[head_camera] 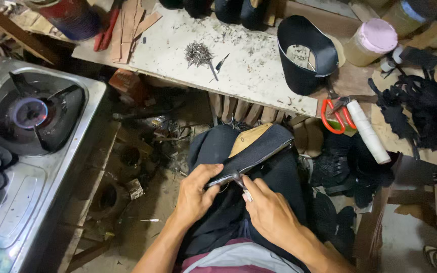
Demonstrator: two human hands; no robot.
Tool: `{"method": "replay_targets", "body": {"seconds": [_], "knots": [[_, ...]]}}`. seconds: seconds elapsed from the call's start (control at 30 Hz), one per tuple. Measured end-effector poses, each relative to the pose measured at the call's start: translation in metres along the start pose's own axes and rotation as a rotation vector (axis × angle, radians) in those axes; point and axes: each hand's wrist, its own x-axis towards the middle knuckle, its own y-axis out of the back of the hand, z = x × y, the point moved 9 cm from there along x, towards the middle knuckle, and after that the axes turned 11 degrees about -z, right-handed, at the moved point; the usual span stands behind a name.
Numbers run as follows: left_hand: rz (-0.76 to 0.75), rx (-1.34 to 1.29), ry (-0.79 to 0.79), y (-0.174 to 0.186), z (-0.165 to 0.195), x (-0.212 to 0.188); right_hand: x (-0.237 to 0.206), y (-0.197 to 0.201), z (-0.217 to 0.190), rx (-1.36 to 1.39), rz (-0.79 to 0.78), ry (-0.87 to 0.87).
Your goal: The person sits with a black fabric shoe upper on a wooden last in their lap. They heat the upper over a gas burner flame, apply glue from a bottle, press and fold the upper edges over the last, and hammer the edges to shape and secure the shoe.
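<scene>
— Both hands are seen nearest, on the lap. How is the work held?

— Steadied, it seems: the left hand [194,194] is clamped over the dark shoe upper on its wooden last [255,147], while a small metal tool [242,186] is pinched by the right hand [270,210].

— And further off?

— 1 heap of tacks [198,53] is kept on the far bench [259,71], within reach; a lit gas burner [29,112] is at left.

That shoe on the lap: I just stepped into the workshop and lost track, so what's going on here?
A person is working a dark shoe upper stretched over a wooden last, resting on their lap. The left hand grips its near end, while the right hand presses a small metal tool against the edge. On the workbench lie a pile of small nails, another black upper and red-handled pliers. A gas burner is lit at left.
</scene>
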Motion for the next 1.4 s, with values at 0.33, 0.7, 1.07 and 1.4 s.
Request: {"method": "replay_targets", "body": {"seconds": [0.33, 0.7, 1.07, 1.4], "knots": [[-0.039, -0.087, 0.099, -0.003, -0.026, 0.011, 0.01, -0.022, 0.021, -0.226, -0.061, -0.133], [-0.255, 0.07, 0.211, -0.01, -0.005, 0.041, 0.015, -0.028, 0.025, -0.322, -0.079, -0.184], [-0.25, 0.212, 0.254, -0.033, -0.03, 0.051, -0.02, 0.041, -0.006, 0.185, 0.426, 0.534], [-0.234, 0.115, 0.278, -0.026, -0.038, 0.046, 0.004, -0.038, 0.129, 0.392, 0.087, -0.332]]}}
